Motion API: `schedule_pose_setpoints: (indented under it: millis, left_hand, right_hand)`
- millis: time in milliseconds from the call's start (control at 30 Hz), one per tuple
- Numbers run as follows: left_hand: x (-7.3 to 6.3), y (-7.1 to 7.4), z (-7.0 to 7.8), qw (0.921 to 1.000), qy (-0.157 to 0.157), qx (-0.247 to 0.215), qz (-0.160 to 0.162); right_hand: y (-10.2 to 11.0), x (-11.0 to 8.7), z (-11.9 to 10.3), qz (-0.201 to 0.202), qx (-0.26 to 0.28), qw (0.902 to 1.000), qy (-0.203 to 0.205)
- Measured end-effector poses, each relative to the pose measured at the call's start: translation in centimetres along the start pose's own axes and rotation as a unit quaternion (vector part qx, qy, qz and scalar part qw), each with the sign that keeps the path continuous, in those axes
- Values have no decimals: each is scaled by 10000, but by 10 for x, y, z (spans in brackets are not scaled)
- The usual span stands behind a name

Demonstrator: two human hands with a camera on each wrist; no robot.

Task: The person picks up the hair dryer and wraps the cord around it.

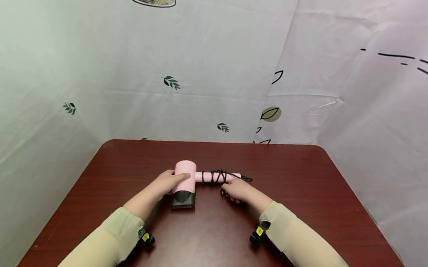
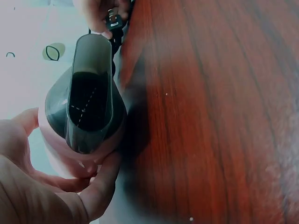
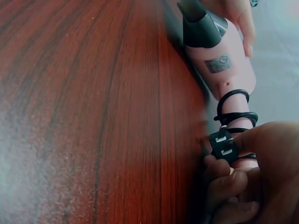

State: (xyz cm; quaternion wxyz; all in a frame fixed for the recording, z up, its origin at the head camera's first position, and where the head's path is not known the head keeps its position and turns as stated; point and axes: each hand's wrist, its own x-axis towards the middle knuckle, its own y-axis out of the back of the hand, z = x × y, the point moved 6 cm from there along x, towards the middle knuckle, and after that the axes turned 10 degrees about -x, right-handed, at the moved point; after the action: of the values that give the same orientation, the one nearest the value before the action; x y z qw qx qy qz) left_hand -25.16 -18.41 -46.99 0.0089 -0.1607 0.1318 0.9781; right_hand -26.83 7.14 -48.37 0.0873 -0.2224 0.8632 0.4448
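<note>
A pink hair dryer [image 1: 185, 183] with a black nozzle [image 2: 91, 98] lies on the table, its handle [image 1: 207, 177] pointing right. A black cord [image 3: 236, 115] is wound round the handle. My left hand [image 1: 167, 182] grips the dryer's body from the left, thumb on top; in the left wrist view its fingers curl round the barrel. Beside the handle, my right hand [image 1: 238, 190] pinches the black two-pin plug [image 3: 224, 145] between thumb and fingers. Its metal prongs show in the right wrist view.
The dark red wooden table [image 1: 207, 239] has rounded back corners. Behind it and at both sides hangs a pale sheet [image 1: 211, 60] printed with leaves. A small black camera [image 1: 146, 237] is strapped to the left wrist, and another camera [image 1: 259, 233] to the right.
</note>
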Motion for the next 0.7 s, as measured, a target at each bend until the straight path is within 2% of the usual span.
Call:
schedule_pose_setpoints:
  millis: [100,167,267,400,567,667,700]
  left_hand:
    - [1,-1,1,10000,18,16,-64]
    - [0,-1,1,9999,27,-14,-107]
    - [-1,1,2,9999,40,-74,-111]
    - [-3,5,2,9998,64,-162,-71]
    - [-3,8,1,9994,7,-340,-58]
    - [-4,10,2,9991,-63,-428,-36]
    - [-4,12,2,9994,-133,-334,-22]
  right_hand:
    - [4,-2,0,205,-393,9990,11]
    - [7,-4,-1,411,-888,9952,9]
    - [12,-8,-7,763,-1786,9809,59]
    - [13,-11,-12,1002,-2426,9649,110]
    - [20,-17,-11,1290,-2583,9573,118]
    - [27,-25,-11,1481,-2450,9577,280]
    - [29,-28,-10,1534,-2402,9579,333]
